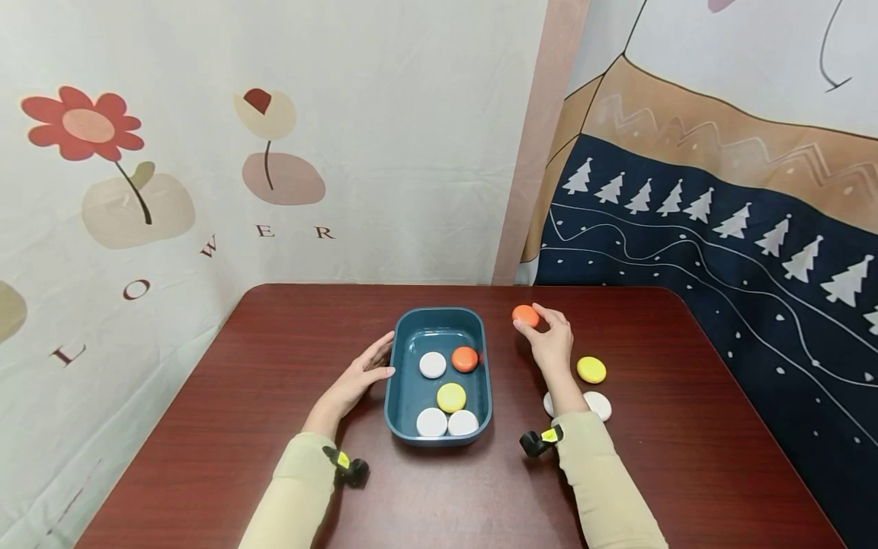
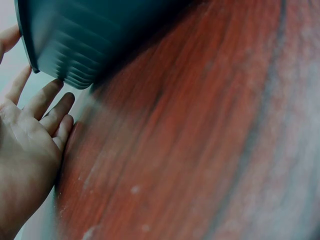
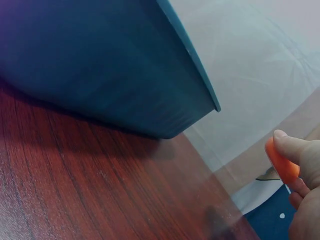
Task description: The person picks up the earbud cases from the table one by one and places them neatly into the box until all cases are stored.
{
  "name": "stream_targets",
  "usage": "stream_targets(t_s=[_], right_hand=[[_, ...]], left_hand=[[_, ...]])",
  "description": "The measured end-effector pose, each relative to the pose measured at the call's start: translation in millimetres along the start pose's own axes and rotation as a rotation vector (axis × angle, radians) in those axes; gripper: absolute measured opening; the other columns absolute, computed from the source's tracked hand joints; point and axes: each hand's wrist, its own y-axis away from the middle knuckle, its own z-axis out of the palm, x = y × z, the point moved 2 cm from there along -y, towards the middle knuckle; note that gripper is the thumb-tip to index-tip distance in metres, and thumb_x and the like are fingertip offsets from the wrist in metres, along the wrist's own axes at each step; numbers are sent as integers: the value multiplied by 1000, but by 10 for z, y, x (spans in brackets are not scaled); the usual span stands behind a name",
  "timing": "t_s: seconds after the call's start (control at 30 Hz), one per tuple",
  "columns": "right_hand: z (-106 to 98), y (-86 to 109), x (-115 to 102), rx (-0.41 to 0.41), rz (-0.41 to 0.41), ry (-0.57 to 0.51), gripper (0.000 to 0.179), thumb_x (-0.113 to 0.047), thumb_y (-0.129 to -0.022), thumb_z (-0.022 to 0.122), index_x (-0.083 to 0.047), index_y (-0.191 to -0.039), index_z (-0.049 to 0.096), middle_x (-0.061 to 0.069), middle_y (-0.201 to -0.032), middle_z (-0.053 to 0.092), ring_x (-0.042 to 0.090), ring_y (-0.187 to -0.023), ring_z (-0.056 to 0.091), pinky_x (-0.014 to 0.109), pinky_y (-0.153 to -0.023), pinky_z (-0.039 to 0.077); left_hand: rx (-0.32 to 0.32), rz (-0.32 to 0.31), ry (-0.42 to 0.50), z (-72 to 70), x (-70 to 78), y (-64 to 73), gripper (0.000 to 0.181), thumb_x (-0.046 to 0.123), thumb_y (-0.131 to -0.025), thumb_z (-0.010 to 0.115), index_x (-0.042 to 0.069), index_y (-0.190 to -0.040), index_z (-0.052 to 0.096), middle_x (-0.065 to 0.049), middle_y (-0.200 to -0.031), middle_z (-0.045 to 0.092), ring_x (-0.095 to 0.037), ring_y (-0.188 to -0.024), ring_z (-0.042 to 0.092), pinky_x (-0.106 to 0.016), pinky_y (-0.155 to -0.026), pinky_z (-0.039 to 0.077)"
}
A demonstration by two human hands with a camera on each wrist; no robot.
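A dark teal rectangular tray (image 1: 439, 441) stands on the table, with several round discs inside: an orange disc (image 1: 465, 359), a yellow disc (image 1: 451, 397) and white discs (image 1: 432, 364). My left hand (image 1: 351, 385) rests against the tray's left side, thumb and fingers extended along its wall; in the left wrist view, the fingertips touch the tray's wall (image 2: 75, 45). To the right of the tray, my right hand (image 1: 551, 341) pinches another orange disc (image 1: 525, 315) between thumb and fingers. The right wrist view shows that orange disc (image 3: 282, 162) held above the table.
Right of the tray lie a yellow disc (image 1: 591, 370) and a white disc (image 1: 598, 406). Another white disc (image 1: 548, 404) is partly hidden by my right forearm. The reddish-brown table (image 1: 226, 412) meets printed cloth hangings (image 1: 411, 152) at its back and right.
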Motion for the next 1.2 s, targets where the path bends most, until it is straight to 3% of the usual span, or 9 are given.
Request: stream_targets(t_s=[0.6, 1.2], right_hand=[[-43, 111, -204, -14, -64, -41, 55, -22, -78, 82, -5, -126, 64, 13, -124, 57, 28, -117, 46, 45, -98, 37], [34, 281, -371, -110, -131, -70, 53, -24, -77, 82, -7, -125, 65, 7, -119, 59, 23, -114, 47, 44, -95, 38]], left_hand=[[3, 1, 2, 2, 1, 4, 68, -2, -93, 55, 6, -152, 22, -20, -155, 20, -36, -142, 15, -53, -111, 11], [3, -4, 0, -4, -13, -5, 68, -1, -93, 55, 6, -152, 22, -20, -155, 20, -36, -142, 15, -53, -112, 11]])
